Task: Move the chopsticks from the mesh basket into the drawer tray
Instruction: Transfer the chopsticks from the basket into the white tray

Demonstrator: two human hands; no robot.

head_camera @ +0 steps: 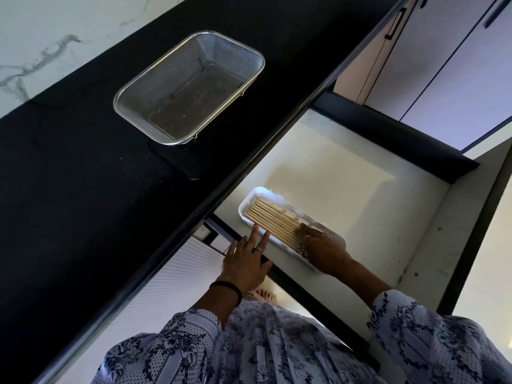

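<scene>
The steel mesh basket (155, 87) stands on the black counter and holds no chopsticks. Several pale wooden chopsticks (273, 218) lie side by side in the white tray (253, 196) inside the open drawer. My left hand (245, 260) rests with fingers spread against the tray's near long rim. My right hand (321, 248) lies palm down over the chopsticks' right ends and hides that end of the tray. Whether its fingers grip any chopsticks is hidden.
The drawer (374, 206) has a pale floor and dark walls, with bare floor to the right of and beyond the tray. The black counter (83, 176) runs diagonally with its edge above the drawer. Cabinet doors (448, 65) stand at the top right.
</scene>
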